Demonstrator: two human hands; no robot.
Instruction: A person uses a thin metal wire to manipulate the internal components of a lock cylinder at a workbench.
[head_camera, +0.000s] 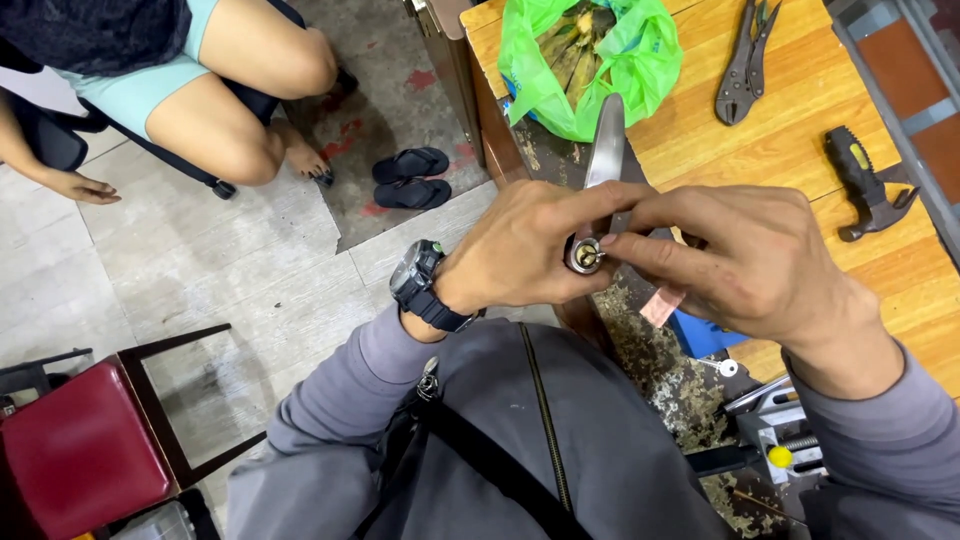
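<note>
Left hand (520, 250) wrapped around a metal lever handle (603, 160), lock cylinder (585, 256) end facing up, held above the bench's (800, 150) near-left edge. Right hand (745, 260) pinching at the cylinder face — looks like fine fiddling. Best kept steady, grip firm, fingertip pressure light — small part, easily dropped.

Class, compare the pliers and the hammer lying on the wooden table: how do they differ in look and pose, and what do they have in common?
The pliers are bare grey metal all over; the hammer has a black grip with a yellow patch. The pliers lie farther away, beside the green plastic bag, with two handles spread apart; the hammer lies nearer the right hand, with a single handle. Both are hand tools resting untouched on the wooden table.
</note>
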